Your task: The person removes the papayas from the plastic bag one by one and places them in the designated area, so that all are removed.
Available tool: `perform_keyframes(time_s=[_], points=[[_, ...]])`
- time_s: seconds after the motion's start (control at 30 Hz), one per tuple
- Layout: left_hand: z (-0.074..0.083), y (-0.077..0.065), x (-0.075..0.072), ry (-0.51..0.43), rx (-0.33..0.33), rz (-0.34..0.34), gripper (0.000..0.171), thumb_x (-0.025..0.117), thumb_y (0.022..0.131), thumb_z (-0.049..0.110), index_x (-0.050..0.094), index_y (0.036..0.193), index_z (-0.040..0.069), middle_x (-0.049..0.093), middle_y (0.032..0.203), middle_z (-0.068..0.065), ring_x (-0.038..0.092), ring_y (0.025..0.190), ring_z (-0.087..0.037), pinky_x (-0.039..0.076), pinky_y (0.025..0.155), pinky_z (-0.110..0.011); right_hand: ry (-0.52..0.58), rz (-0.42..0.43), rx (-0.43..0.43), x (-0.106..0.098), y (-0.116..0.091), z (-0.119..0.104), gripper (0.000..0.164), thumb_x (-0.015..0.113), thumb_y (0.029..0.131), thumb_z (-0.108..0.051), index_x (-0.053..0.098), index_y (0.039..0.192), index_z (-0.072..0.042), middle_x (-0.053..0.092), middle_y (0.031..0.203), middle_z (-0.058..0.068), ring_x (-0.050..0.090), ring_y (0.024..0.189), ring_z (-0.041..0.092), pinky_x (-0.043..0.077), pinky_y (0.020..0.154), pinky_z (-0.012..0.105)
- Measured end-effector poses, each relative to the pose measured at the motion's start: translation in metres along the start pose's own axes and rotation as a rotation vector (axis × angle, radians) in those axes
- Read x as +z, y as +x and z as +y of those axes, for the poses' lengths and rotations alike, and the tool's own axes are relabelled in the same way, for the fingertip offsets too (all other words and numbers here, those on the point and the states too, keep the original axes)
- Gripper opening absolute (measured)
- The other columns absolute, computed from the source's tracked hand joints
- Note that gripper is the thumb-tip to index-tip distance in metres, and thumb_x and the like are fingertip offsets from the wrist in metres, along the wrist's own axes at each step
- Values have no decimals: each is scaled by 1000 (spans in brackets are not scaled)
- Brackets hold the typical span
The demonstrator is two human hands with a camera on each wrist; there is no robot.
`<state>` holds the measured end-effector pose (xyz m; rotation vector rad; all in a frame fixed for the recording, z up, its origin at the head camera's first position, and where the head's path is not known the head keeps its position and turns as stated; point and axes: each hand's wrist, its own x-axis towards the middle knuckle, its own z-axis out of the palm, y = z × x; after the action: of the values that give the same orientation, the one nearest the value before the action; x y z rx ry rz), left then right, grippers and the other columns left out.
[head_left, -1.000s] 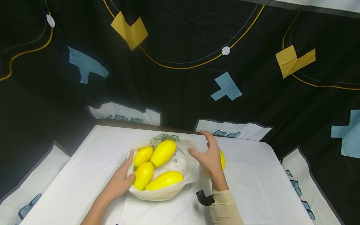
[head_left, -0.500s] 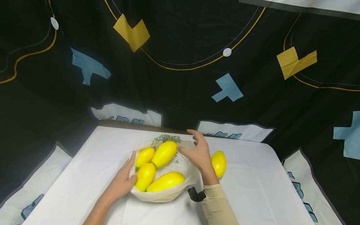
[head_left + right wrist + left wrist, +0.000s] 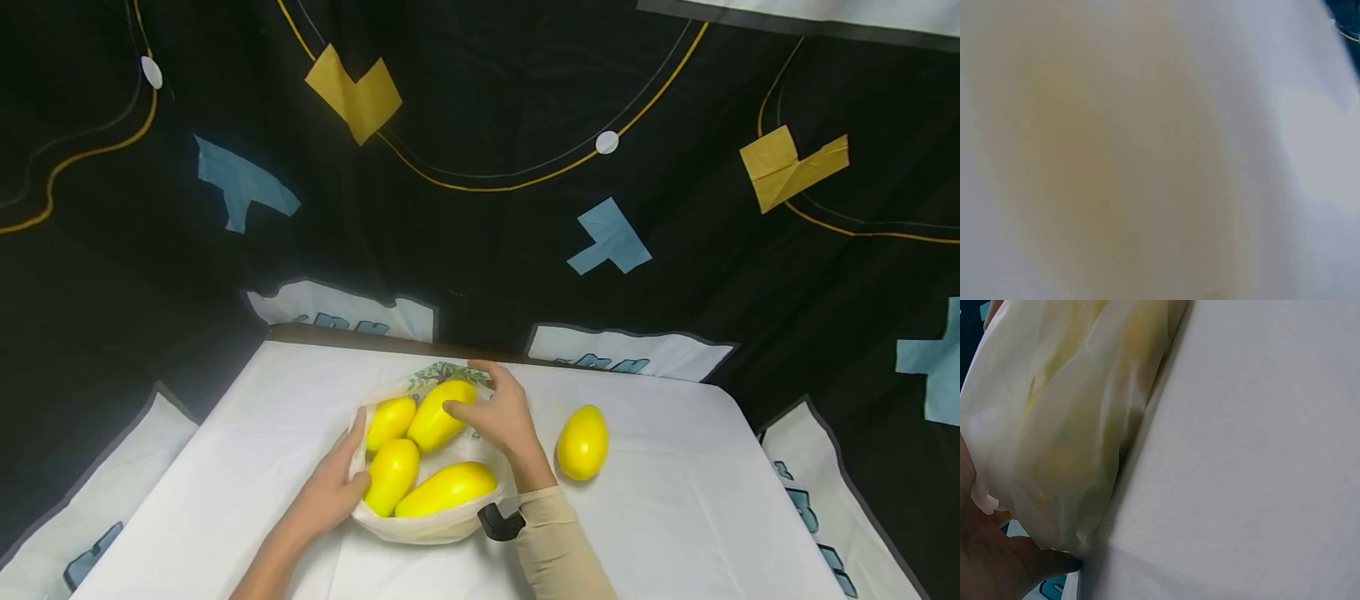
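Observation:
A whitish plastic bag (image 3: 423,532) with a green tree print stands with its mouth up, holding several glossy yellow mangoes (image 3: 448,490). My left hand (image 3: 330,485) grips its left side, thumb near the rim. In the left wrist view the thumb and fingers of that hand (image 3: 994,562) lie against the thin bag (image 3: 1066,425), yellow showing through. Over the bag's right side reaches my right hand (image 3: 501,418), thumb and fingers apart, the thumb overlapping the upper mango (image 3: 433,429). The right wrist view is filled by a blurred, yellowish bag wall (image 3: 1104,156).
One loose yellow mango (image 3: 582,443) lies on the white tabletop (image 3: 675,500), right of the bag. A black curved piece (image 3: 500,523) sits at the right cuff. Behind the table hangs a black cloth (image 3: 480,258) with taped shapes.
My right hand has moved left from beside the loose mango to over the bag, uncovering that mango. The left hand has stayed at the bag's left side.

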<state>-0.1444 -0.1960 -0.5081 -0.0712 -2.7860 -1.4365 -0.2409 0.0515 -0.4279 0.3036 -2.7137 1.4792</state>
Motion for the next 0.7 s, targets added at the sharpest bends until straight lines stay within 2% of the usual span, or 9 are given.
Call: perform_keyframes(time_s=[0.13, 0.4, 0.7], points=[[-1, 0, 0, 3, 2, 3, 92, 53, 88, 4, 0, 157, 30, 9, 162, -12, 11, 147, -37, 13, 115, -59, -22, -37, -7, 12, 2, 2, 72, 82, 69, -40, 58, 134, -21, 53, 138, 1, 47, 128, 26, 41, 104, 50], [-2, -1, 2, 14, 16, 13, 92, 54, 87, 4, 0, 158, 28, 10, 162, -12, 12, 146, -37, 14, 115, -58, -71, -94, -35, 28, 3, 5, 72, 83, 69, -37, 60, 132, -12, 53, 138, 7, 46, 129, 29, 38, 108, 47], [0, -1, 1, -4, 16, 7, 92, 54, 88, 5, 0, 158, 29, 10, 162, -10, 11, 147, -34, 14, 115, -58, -149, -124, -15, 43, 7, 15, 73, 83, 68, -39, 60, 132, -14, 39, 148, 12, 43, 130, 34, 39, 106, 52]])
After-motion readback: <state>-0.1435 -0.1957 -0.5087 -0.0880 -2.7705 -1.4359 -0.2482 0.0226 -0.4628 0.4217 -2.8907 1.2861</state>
